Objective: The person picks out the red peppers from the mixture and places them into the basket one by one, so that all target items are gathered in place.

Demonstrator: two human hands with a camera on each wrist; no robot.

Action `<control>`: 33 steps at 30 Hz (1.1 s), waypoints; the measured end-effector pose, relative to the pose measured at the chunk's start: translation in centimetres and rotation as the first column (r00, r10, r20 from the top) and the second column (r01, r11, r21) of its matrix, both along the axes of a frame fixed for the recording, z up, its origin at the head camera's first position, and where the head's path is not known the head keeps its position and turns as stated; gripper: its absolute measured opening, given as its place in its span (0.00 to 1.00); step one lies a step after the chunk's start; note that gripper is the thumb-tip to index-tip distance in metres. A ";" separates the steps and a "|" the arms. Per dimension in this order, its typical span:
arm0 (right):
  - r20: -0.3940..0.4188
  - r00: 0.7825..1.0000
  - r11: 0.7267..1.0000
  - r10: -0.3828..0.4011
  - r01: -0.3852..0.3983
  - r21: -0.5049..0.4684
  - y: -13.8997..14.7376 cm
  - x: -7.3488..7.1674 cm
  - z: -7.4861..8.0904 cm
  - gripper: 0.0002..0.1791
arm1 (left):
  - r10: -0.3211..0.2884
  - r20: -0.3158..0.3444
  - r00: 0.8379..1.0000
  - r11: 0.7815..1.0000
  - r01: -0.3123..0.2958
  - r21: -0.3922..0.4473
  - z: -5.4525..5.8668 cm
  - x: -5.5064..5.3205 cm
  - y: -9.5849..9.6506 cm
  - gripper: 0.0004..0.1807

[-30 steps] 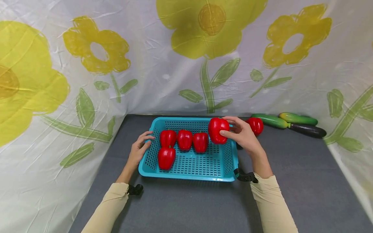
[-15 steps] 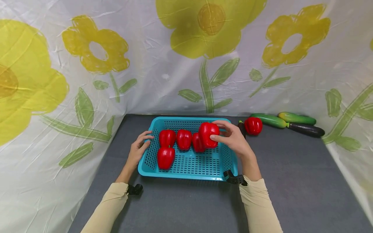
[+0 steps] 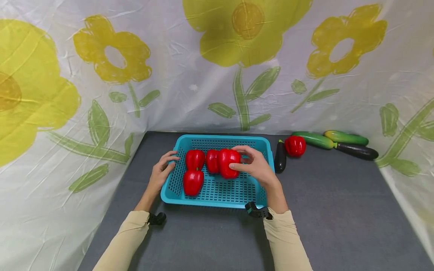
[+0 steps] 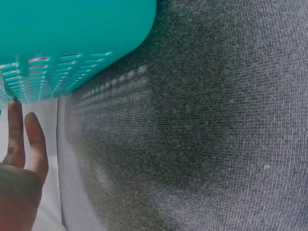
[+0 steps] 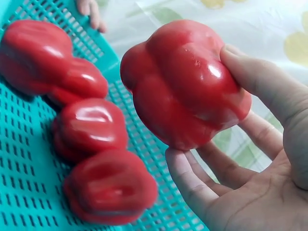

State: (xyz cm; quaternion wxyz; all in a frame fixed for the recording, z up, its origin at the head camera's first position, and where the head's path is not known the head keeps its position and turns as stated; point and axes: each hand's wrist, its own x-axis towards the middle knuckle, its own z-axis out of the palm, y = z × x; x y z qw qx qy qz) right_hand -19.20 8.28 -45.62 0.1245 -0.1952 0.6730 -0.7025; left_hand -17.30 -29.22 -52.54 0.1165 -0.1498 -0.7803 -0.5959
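Observation:
My right hand [image 3: 255, 167] grips a red bell pepper [image 5: 185, 86] between thumb and fingers, raised above the blue-green plastic basket [image 3: 217, 203]. In the head view the held pepper covers most of what lies behind it. Several more red bell peppers sit in the basket, among them one at back left [image 3: 194, 160], one in front of it [image 3: 193, 183] and one beside the held pepper [image 3: 212, 162]. At the basket's left rim rests my left hand [image 3: 160, 171], its fingers reaching over the edge. The left wrist view shows two fairly straight fingers [image 4: 36, 139] by the basket's slotted outer wall.
Right of the basket lie a dark eggplant [image 3: 280, 157] and another red bell pepper [image 3: 295, 146]. Farther right are a green cucumber-like vegetable [image 3: 313, 139], a yellow-green one [image 3: 346, 137] and a second eggplant [image 3: 357, 151]. A flowered curtain [image 3: 169, 94] hangs behind the grey table [image 3: 339, 210].
My right hand has carried the held bell pepper leftward and a little lower over the basket, uncovering the nearby eggplant. The left hand has stayed at the rim.

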 end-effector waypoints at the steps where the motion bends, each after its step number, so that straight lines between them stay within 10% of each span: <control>1: 0.008 1.000 1.000 0.008 -0.008 -0.005 -0.3 0.1 -0.1 0.29 | 0.003 0.000 1.000 1.000 -0.003 -0.003 0.0 0.0 0.0 0.13; 33: 0.041 0.999 0.997 -0.031 0.028 0.065 -5.0 2.0 -3.1 0.30 | 0.022 0.012 1.000 1.000 -0.022 0.000 -0.2 -0.1 0.0 0.13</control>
